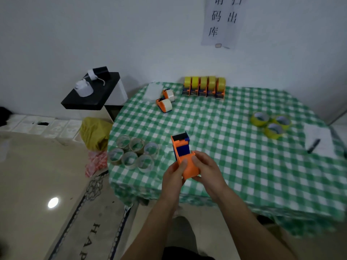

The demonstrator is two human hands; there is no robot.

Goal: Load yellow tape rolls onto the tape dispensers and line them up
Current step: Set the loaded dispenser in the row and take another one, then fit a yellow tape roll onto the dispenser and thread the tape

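Orange-and-blue plastic dispenser (183, 151) is gripped at 6 o'clock on the checked tablecloth (234, 156), left hand (173, 175) and right hand (206, 169) curled round it. Glossy yellow tape rolls (270, 122) are clustered at 3 o'clock. "HAP" is printed on the mat (105, 212).

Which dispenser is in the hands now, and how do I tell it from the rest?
Find the green checked tablecloth and go to its near edge, where the left hand and right hand grip one orange dispenser with a blue core. Unlike the row of five at the far edge with yellow rolls, and the two dispensers with white rolls, it carries no tape.
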